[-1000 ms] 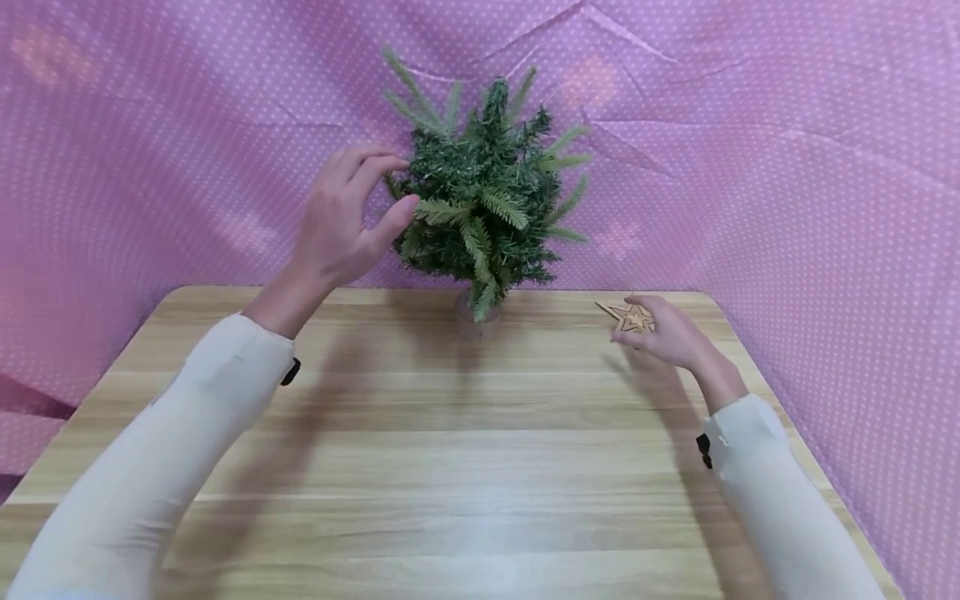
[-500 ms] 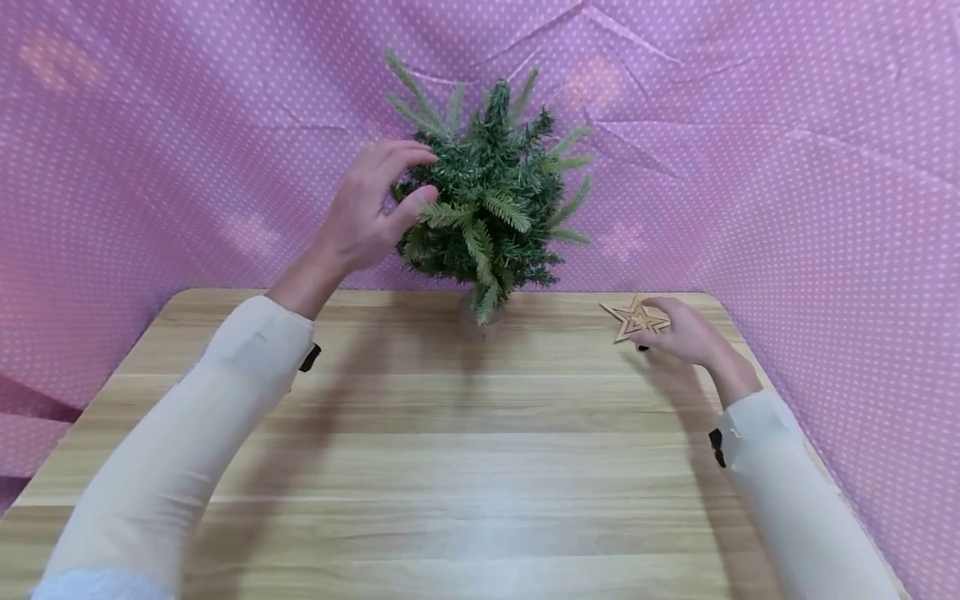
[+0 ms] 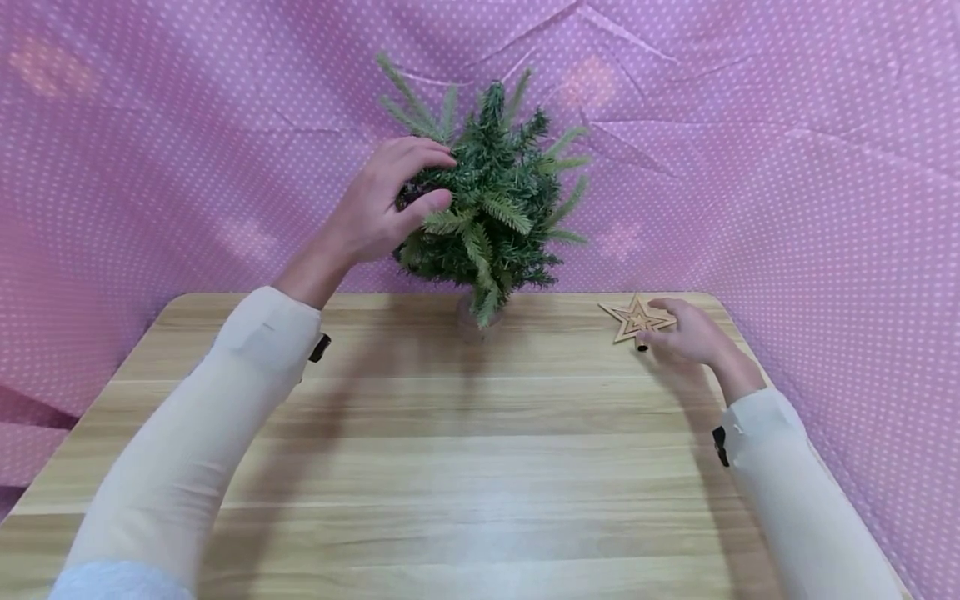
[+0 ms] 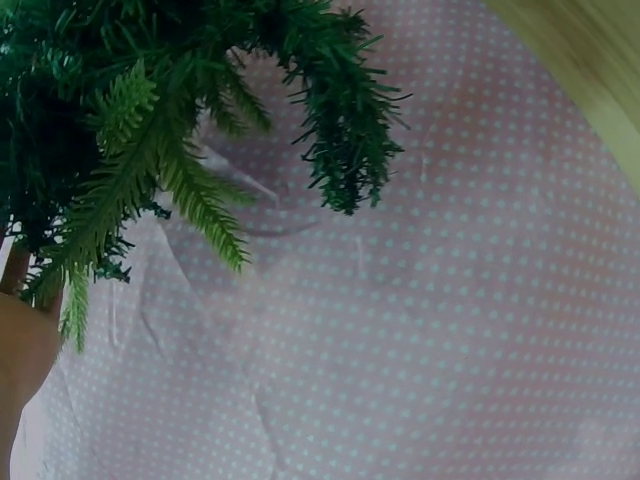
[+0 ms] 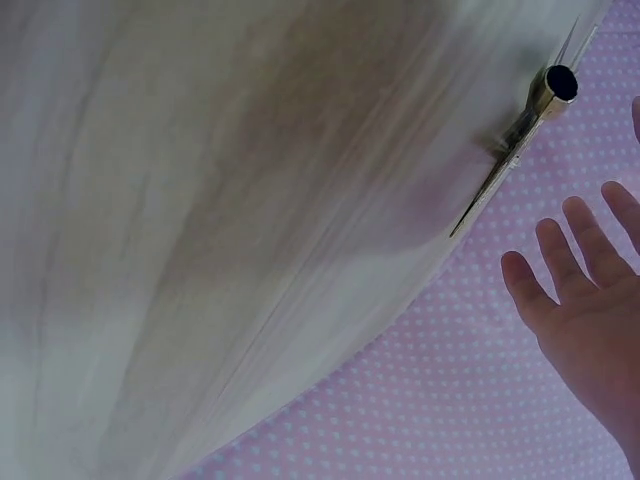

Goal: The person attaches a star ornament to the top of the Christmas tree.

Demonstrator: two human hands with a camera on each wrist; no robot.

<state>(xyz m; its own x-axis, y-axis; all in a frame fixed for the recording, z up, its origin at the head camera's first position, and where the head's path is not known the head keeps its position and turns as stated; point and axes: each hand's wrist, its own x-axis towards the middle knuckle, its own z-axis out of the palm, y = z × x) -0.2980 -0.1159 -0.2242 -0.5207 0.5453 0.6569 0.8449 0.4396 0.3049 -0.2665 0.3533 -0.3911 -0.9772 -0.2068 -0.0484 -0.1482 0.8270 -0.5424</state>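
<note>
My left hand [image 3: 386, 204] is at the left side of a small artificial Christmas tree [image 3: 498, 200], thumb and bent fingers apart with green branches between them. In the left wrist view the hand [image 4: 25, 345] shows at the left edge, its fingers partly hidden behind the needles [image 4: 140, 180]. On the right, my right hand [image 3: 693, 332] is beside a gold star tree topper [image 3: 636, 320] lying on the table. Seen edge-on in the right wrist view, the star has a short dark-mouthed tube [image 5: 556, 90]. My right hand [image 5: 600, 335] shows spread fingers and a bare palm.
A light wood table [image 3: 465, 450] spans the space, with rounded far corners. The tree's pale round base [image 3: 468, 325] stands near its far edge. Pink dotted cloth [image 3: 847, 183] hangs behind the table and along both sides.
My left hand has moved right, further into the tree's branches, nudging some leftward. My right hand has let go of the star and drawn back slightly right, leaving it on the table.
</note>
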